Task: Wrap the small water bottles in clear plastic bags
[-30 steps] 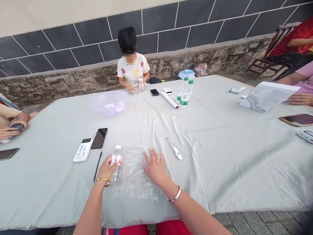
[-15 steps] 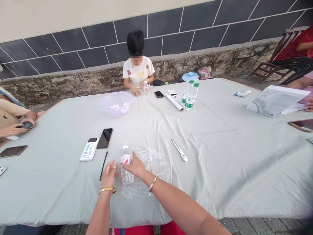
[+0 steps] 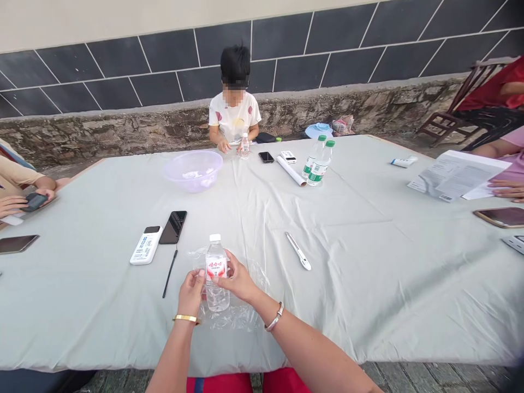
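Cloth (image 3: 352, 273), pale and creased, covers the table (image 3: 87, 170) near a dark-tiled wall (image 3: 282, 34).

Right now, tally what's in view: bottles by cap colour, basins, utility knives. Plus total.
White-capped bottles: 2 (one in the right hand, one by the person across)
Green-capped bottles: 2
Translucent purple basin: 1
White utility knife: 1
Total: 6

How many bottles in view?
4: one bottle in the right hand, one small bottle in front of the person across, and two green-capped bottles beside the roll.
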Motion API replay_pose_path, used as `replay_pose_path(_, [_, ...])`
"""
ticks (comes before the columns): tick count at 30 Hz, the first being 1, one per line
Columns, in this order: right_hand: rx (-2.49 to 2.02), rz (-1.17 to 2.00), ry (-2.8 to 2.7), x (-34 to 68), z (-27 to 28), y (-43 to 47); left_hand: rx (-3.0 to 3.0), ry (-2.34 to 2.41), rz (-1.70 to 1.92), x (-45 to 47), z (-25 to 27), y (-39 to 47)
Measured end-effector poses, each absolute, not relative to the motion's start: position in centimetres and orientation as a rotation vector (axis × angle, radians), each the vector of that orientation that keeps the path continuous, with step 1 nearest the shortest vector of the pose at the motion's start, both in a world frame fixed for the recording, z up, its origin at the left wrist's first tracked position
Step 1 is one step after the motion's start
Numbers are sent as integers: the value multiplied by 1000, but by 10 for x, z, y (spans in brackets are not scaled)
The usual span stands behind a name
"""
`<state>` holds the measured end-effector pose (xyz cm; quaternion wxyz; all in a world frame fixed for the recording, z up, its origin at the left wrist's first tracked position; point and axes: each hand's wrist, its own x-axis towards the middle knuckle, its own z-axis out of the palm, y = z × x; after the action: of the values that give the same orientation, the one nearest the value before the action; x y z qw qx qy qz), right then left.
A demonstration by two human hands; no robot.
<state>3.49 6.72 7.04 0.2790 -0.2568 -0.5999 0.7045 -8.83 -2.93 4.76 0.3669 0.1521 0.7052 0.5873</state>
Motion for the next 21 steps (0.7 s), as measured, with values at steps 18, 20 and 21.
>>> replay_pose_path(18, [-1201, 939, -1492, 92, 75, 204, 896, 2242, 1085, -110, 41, -20])
replay_pose_path(20, [-1309, 846, -1543, 91, 67, 214, 882, 2207, 1134, -103, 39, -17])
replay_pose_path(21, [-1344, 815, -1561, 91, 64, 217, 868, 2197, 1149, -100, 39, -15])
